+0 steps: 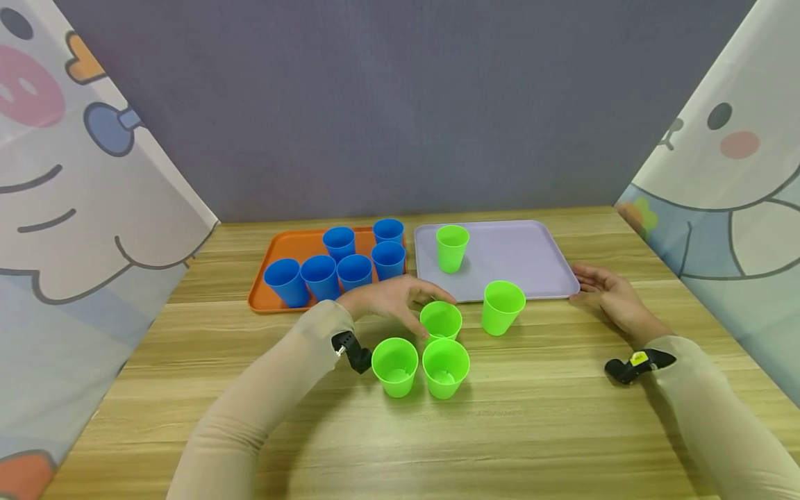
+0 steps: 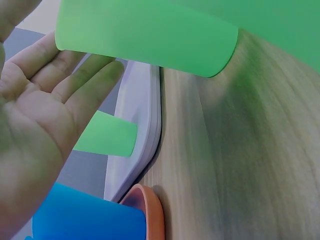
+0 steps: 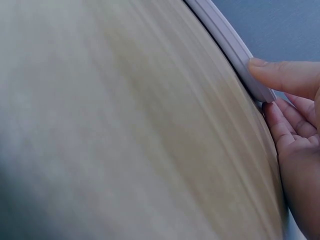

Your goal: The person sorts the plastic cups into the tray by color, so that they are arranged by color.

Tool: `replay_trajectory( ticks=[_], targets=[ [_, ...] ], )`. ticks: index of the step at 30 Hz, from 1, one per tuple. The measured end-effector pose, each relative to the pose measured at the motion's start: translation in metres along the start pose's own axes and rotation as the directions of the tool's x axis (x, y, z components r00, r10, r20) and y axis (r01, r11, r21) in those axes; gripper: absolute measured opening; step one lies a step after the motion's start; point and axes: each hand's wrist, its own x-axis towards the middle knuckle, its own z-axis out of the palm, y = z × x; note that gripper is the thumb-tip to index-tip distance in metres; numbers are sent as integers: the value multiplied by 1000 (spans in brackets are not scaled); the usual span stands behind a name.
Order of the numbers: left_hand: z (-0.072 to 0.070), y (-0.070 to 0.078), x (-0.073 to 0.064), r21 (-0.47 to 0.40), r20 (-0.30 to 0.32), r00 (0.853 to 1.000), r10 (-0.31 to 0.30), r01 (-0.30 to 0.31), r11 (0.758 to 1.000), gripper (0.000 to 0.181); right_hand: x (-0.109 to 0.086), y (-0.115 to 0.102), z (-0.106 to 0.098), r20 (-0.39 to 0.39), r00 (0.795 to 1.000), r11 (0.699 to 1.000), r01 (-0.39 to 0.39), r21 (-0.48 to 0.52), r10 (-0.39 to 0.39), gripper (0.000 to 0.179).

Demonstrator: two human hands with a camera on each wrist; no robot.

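**Heads up: tight squeeze in the middle, easy to knock something**

Starting on your left, the orange tray (image 1: 298, 244) has six blue cups (image 1: 285, 286) standing on it, bunched pretty close. Your left wrist passes right by the front ones, so if you swing that arm back low, I'd guess the sleeve could clip one.

Next, your left hand (image 1: 400, 298): fingers fairly straight and spread, thumb apart, cupped round the left side of the near-hand green cup (image 1: 441, 321). Doesn't look like you've got a firm hold. That cup is upright on the surface (image 1: 537, 423), and if only one side of your hand pushes, it'll probably tip or slide.

Just in front are two more, the front-left green cup (image 1: 395, 371) and the front-right green cup (image 1: 445, 371). They're really close; can't tell if the right one touches yours. A sloppy grab or low lift could topple both.

Further over, the back green cup (image 1: 451, 251) stands on the left part of the lilac tray (image 1: 512, 253), and the lone green cup (image 1: 501, 312) sits just in front of it.

Far right, your right hand (image 1: 609, 298) lightly pinches the tray's front corner, thumb against the rim. Tug there and the back cup might wobble.
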Motion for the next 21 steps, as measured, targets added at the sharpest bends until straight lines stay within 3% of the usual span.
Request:
replay_trajectory(
  ticks=[13,17,21],
  targets=[
    [-10,13,6,100,-110,994,17,-6,995,69,0,1,-1,0,1000,1000,-2,-13,2,68],
    [-13,16,11,143,-183,983,18,8,990,69,1,1,0,4,1000,1000,-3,-15,3,69],
    [-16,20,17,171,-271,963,10,38,985,69,1,1,1,6,1000,1000,1,-17,-1,69]
  ],
)
